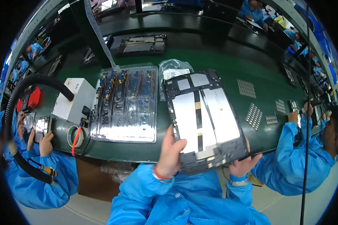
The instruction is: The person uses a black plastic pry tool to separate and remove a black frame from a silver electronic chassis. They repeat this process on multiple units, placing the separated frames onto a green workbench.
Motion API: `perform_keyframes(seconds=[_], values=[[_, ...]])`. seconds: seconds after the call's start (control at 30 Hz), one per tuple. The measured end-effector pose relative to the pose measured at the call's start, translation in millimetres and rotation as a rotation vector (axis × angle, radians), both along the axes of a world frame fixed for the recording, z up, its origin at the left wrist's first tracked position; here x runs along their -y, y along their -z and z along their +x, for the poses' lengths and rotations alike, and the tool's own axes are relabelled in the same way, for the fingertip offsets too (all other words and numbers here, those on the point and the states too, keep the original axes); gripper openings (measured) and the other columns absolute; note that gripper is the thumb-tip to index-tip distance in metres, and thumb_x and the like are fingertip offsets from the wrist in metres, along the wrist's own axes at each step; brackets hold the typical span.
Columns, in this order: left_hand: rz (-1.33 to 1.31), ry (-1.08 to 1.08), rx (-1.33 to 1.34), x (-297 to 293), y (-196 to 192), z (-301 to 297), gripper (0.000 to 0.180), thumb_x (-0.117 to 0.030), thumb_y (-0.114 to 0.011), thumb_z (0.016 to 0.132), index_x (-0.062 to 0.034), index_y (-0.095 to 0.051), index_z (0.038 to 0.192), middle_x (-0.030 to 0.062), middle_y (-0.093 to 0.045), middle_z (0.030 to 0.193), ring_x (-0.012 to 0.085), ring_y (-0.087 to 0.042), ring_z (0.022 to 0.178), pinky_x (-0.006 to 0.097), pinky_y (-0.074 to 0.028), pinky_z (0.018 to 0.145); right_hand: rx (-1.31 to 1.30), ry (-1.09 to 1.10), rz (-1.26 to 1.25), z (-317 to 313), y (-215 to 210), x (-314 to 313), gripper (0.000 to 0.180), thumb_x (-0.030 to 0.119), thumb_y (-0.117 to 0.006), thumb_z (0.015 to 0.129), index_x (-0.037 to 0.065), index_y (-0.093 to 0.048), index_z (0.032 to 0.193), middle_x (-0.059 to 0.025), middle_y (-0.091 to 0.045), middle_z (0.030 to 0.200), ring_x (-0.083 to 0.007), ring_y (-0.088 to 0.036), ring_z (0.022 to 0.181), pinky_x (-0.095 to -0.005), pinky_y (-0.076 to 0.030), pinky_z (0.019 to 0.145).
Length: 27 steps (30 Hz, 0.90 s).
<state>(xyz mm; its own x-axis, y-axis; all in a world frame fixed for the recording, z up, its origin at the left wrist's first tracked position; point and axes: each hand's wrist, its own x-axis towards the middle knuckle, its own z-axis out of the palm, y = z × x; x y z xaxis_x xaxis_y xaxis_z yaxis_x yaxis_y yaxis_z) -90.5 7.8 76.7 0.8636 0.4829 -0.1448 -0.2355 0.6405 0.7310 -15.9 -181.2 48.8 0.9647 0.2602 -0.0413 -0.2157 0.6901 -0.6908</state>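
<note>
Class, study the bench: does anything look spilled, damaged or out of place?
Nothing looks plainly spilled or damaged. Only the clear plastic bag stands out slightly: it lies crumpled beside the neat component tray, partly hidden by the silver-and-black panel.

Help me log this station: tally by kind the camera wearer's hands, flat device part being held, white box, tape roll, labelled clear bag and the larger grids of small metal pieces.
Own hands, left and right: 2
Flat device part: 1
White box: 1
Tape roll: 1
Clear bag: 1
Larger grids: 2
Total: 8
</note>
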Motion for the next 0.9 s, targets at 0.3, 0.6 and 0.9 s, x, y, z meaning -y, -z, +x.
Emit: perform_keyframes(seconds=[0.3,0.6,0.9], values=[[0.433,0.012,-0.024,-32.8,-5.9,-33.2,0.072,-0.005,-0.048,0.075,0.0011,-0.016,0.139,0.0175,-0.033,0.136,0.0268,-0.034,0.124,0.037,-0.026,0.102,-0.235,-0.258,-0.264,6.7,-3.0,-5.0,0.026,0.011,-0.046,0.083,-0.002,-0.05,0.105,-0.0057,-0.06,0.084,-0.0018,-0.039,0.04,-0.015,-0.033,0.038],[1.897,0.006,-0.097,-13.2,16.5,-53.8,0.042,-0.023,-0.069,0.069,-0.0135,-0.059,0.109,0.0062,-0.053,0.118,0.0281,-0.048,0.11,0.046,-0.037,0.09,-0.264,-0.072,-0.205,-40.7,13.9,-53.3,0.016,0.006,-0.051,0.086,0.009,-0.047,0.102,0.0046,-0.046,0.07,-0.0042,-0.031,0.044,-0.0229,-0.029,0.045],[1.898,-0.064,-0.123,-17.4,38.4,-44.0,0.026,-0.015,-0.066,0.072,-0.012,-0.06,0.097,0.0032,-0.056,0.11,0.0252,-0.051,0.107,0.044,-0.04,0.088,-0.311,-0.358,-0.302,-25.8,9.7,-37.7,0.006,0.009,-0.045,0.09,0.006,-0.049,0.095,0.0027,-0.042,0.062,-0.0048,-0.027,0.041,-0.0246,-0.026,0.043]])
